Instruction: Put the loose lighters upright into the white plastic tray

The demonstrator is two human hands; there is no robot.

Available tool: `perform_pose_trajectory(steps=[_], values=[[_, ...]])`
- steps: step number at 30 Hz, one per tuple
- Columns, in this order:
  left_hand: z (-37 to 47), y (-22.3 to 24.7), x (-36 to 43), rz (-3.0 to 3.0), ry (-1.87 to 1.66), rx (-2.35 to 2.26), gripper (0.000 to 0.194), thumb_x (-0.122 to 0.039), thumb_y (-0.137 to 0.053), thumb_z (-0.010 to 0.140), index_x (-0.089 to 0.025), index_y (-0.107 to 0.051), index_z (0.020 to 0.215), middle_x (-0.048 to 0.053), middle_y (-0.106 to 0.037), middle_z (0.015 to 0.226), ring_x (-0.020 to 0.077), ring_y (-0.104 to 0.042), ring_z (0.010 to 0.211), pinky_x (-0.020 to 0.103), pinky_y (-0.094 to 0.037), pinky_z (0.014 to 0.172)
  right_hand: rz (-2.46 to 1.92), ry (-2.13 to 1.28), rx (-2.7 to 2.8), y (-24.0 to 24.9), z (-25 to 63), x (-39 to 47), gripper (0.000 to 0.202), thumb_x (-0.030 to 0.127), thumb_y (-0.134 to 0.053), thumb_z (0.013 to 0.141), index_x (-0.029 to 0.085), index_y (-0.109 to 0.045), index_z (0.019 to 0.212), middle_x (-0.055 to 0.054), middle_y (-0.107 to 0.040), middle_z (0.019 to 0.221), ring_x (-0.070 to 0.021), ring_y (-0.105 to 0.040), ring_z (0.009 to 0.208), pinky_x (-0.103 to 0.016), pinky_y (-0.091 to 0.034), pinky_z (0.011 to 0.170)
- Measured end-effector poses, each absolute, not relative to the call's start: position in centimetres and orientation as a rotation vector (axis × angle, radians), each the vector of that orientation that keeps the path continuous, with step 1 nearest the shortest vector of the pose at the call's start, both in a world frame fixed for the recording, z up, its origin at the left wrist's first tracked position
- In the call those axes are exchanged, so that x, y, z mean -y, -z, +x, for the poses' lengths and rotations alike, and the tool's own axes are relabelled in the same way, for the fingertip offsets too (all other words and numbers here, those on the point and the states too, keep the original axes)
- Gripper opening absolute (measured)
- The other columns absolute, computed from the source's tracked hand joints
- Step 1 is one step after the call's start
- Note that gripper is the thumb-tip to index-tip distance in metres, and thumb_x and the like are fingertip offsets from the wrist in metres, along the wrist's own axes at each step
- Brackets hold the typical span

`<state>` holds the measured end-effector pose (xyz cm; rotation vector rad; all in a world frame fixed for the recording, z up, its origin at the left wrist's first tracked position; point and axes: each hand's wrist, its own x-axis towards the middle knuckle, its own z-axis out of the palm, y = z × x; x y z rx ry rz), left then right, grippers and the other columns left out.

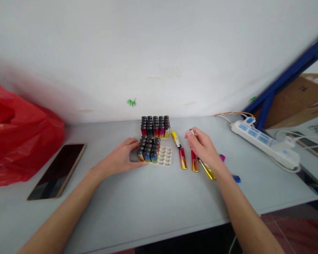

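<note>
The left hand point(126, 154) curves around the left end of a white tray point(165, 156) on the counter point(127, 201), holding it. Black-topped lighters point(149, 149) stand upright in the tray, before another upright block. The right hand point(200, 143), fingers drawn together above loose lighters point(183, 160), pinches a mostly hidden silvery-ended object point(192, 131).
</note>
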<state>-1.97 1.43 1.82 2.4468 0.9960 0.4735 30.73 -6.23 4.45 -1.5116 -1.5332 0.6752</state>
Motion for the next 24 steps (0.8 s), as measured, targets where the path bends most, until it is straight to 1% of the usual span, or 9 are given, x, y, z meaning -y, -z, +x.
perform_pose_trajectory(steps=[3, 6, 9, 13, 16, 20, 22, 24], values=[[-1.6, -1.6, -1.1, 2.452, -0.522, -1.043, 0.049, -0.061, -0.087, 0.077, -0.023, -0.073, 0.105, 0.012, -0.073, 0.118, 0.0376, -0.07, 0.113, 0.053, -0.061, 0.101, -1.519, -0.652, 1.512, -4.4, 28.4, 6.2, 0.057, 0.067, -0.052, 0.102, 0.024, -0.042, 0.066, 0.007, -0.036, 0.058, -0.011, -0.035, 0.056, -0.027, -0.027, 0.055], [-1.2, -1.3, -0.8, 2.455, -0.55, -1.089, 0.056, -0.067, -0.088, 0.073, -0.022, -0.072, 0.102, 0.012, -0.073, 0.114, 0.039, -0.07, 0.111, 0.054, -0.061, 0.099, -1.553, -0.626, 1.516, -4.0, 27.0, 6.2, 0.061, 0.068, -0.053, 0.099, 0.025, -0.034, 0.059, 0.007, -0.031, 0.055, -0.0106, -0.032, 0.055, -0.029, -0.024, 0.055], [-1.1, -1.1, -0.8, 2.459, -0.552, -1.099, 0.057, -0.069, -0.087, 0.073, -0.022, -0.07, 0.099, 0.012, -0.073, 0.111, 0.0389, -0.07, 0.112, 0.053, -0.061, 0.098, -1.57, -0.588, 1.533, -3.6, 26.3, 6.3, 0.056, 0.062, -0.052, 0.096, 0.026, -0.034, 0.058, 0.006, -0.033, 0.053, -0.0108, -0.032, 0.053, -0.028, -0.024, 0.056], [-1.2, -1.0, -0.8, 2.459, -0.527, -1.122, 0.054, -0.068, -0.086, 0.075, -0.024, -0.068, 0.099, 0.01, -0.073, 0.112, 0.0377, -0.07, 0.114, 0.049, -0.06, 0.1, -1.559, -0.585, 1.575, -3.5, 26.0, 6.4, 0.047, 0.055, -0.052, 0.095, 0.026, -0.037, 0.062, 0.006, -0.037, 0.052, -0.0111, -0.034, 0.052, -0.028, -0.025, 0.055], [-1.2, -1.0, -0.8, 2.463, -0.494, -1.135, 0.054, -0.067, -0.086, 0.075, -0.023, -0.068, 0.099, 0.011, -0.073, 0.115, 0.0366, -0.07, 0.116, 0.047, -0.059, 0.101, -1.546, -0.565, 1.571, -3.5, 26.0, 6.6, 0.048, 0.055, -0.051, 0.097, 0.026, -0.037, 0.062, 0.007, -0.036, 0.052, -0.011, -0.033, 0.051, -0.028, -0.024, 0.055], [-1.3, -1.0, -0.8, 2.46, -0.477, -1.121, 0.055, -0.065, -0.086, 0.078, -0.019, -0.07, 0.104, 0.015, -0.072, 0.12, 0.0361, -0.069, 0.116, 0.049, -0.058, 0.103, -1.529, -0.548, 1.549, -3.6, 26.1, 6.7, 0.053, 0.059, -0.053, 0.099, 0.026, -0.036, 0.061, 0.007, -0.035, 0.052, -0.0108, -0.032, 0.051, -0.029, -0.023, 0.055], [-1.3, -0.9, -0.9, 2.456, -0.486, -1.126, 0.054, -0.063, -0.086, 0.078, -0.019, -0.07, 0.105, 0.014, -0.073, 0.12, 0.0354, -0.069, 0.116, 0.049, -0.058, 0.103, -1.519, -0.545, 1.553, -3.6, 26.1, 6.8, 0.052, 0.057, -0.054, 0.099, 0.026, -0.036, 0.061, 0.007, -0.034, 0.052, -0.0108, -0.031, 0.051, -0.029, -0.023, 0.055], [-1.3, -0.8, -1.0, 2.458, -0.501, -1.133, 0.055, -0.065, -0.087, 0.076, -0.021, -0.071, 0.105, 0.012, -0.073, 0.118, 0.0353, -0.07, 0.114, 0.048, -0.058, 0.101, -1.517, -0.548, 1.57, -3.6, 26.0, 6.8, 0.048, 0.054, -0.052, 0.098, 0.026, -0.037, 0.062, 0.007, -0.035, 0.052, -0.011, -0.032, 0.05, -0.029, -0.023, 0.055]])
